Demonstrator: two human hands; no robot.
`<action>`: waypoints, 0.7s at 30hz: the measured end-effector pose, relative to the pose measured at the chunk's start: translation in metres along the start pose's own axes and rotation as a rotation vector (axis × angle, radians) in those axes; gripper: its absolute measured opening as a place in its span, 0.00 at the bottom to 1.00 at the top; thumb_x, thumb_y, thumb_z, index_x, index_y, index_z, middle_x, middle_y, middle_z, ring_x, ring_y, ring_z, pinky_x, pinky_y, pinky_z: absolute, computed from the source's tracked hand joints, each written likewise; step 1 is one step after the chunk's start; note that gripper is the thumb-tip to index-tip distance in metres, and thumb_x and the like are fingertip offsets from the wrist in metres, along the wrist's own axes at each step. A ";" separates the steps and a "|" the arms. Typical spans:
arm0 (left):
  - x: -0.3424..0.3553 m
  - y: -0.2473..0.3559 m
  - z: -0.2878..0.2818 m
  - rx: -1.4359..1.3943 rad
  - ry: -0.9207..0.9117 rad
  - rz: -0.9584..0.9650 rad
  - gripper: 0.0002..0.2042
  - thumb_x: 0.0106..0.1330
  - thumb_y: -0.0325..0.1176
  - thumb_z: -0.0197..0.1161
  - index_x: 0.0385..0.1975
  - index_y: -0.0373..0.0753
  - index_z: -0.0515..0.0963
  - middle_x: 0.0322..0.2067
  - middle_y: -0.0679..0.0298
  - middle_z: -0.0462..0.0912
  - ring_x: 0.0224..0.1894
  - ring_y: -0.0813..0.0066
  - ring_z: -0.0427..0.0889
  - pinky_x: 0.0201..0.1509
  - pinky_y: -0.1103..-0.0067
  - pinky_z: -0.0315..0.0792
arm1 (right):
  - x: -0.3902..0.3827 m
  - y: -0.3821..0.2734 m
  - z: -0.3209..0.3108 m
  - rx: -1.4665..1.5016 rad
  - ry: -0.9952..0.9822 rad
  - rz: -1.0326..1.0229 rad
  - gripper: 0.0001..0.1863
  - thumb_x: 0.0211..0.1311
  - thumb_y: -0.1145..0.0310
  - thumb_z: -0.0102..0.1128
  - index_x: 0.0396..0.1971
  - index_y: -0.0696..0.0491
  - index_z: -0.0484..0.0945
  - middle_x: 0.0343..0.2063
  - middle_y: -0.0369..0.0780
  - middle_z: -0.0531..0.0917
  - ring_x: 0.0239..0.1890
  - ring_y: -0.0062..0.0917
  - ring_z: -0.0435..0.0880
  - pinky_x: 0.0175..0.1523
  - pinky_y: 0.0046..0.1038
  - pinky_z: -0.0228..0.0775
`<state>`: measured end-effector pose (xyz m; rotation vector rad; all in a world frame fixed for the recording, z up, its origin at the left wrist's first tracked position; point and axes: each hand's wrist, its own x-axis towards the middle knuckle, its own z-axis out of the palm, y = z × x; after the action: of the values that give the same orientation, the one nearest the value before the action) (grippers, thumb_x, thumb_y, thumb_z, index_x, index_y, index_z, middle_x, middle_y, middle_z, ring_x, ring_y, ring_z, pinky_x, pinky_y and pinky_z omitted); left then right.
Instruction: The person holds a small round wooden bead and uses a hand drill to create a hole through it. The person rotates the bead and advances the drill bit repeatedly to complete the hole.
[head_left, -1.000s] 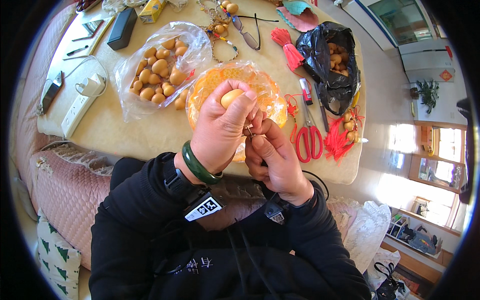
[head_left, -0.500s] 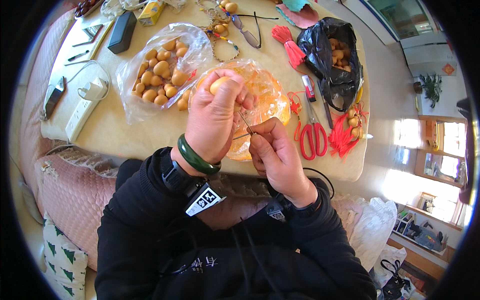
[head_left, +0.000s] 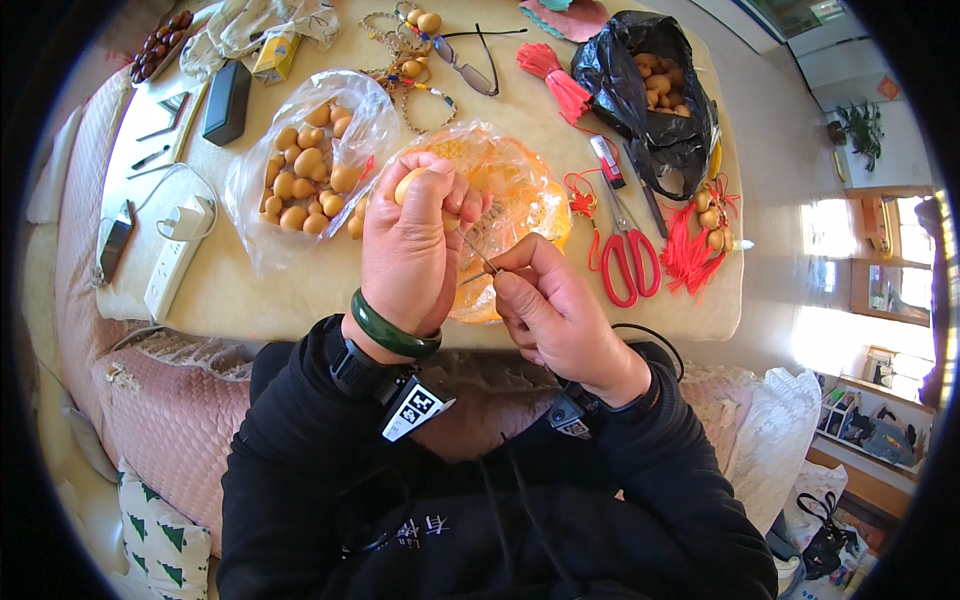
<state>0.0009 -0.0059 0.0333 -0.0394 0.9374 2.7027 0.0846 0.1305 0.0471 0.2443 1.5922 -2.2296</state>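
My left hand is closed around a small tan gourd, whose rounded end shows above the thumb. In my right hand, thumb and forefinger pinch a thin metal pick. The pick slants up toward the gourd; its far tip is hidden by my left fingers. Beneath both hands lies an orange tray lined with crumpled clear plastic. To the left, a clear plastic bag holds several small gourds.
Red-handled scissors and red tassels with small gourds lie to the right. Behind them sits a black plastic bag of gourds. Eyeglasses and beaded strings are at the back. A white power strip lies left.
The view has shifted a little, so the table's contents appear displaced. My hands keep the same hold on the gourd and the pick, with the pick slanting slightly more.
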 end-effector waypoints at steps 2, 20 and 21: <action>0.000 0.000 -0.001 -0.043 0.000 -0.015 0.02 0.70 0.29 0.56 0.36 0.41 0.70 0.26 0.70 0.68 0.30 0.78 0.68 0.51 0.72 0.69 | 0.004 0.003 0.003 -0.291 0.057 -0.251 0.06 0.75 0.67 0.49 0.45 0.52 0.66 0.24 0.31 0.70 0.18 0.09 0.61 0.21 0.14 0.54; 0.001 -0.003 -0.006 -0.012 -0.059 0.018 0.02 0.71 0.29 0.54 0.34 0.41 0.70 0.25 0.70 0.68 0.28 0.78 0.68 0.49 0.71 0.70 | -0.004 0.008 -0.011 0.107 -0.060 0.072 0.06 0.74 0.70 0.50 0.43 0.55 0.67 0.25 0.35 0.74 0.23 0.20 0.75 0.29 0.22 0.68; 0.001 -0.003 -0.005 0.007 -0.034 0.012 0.02 0.71 0.29 0.54 0.34 0.41 0.70 0.25 0.70 0.68 0.28 0.78 0.68 0.49 0.71 0.71 | -0.006 0.006 -0.013 0.070 -0.068 0.083 0.06 0.74 0.70 0.50 0.43 0.54 0.67 0.25 0.35 0.74 0.23 0.20 0.75 0.29 0.22 0.68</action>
<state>0.0006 -0.0066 0.0269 0.0143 0.9404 2.7020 0.0912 0.1418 0.0398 0.2472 1.4449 -2.2086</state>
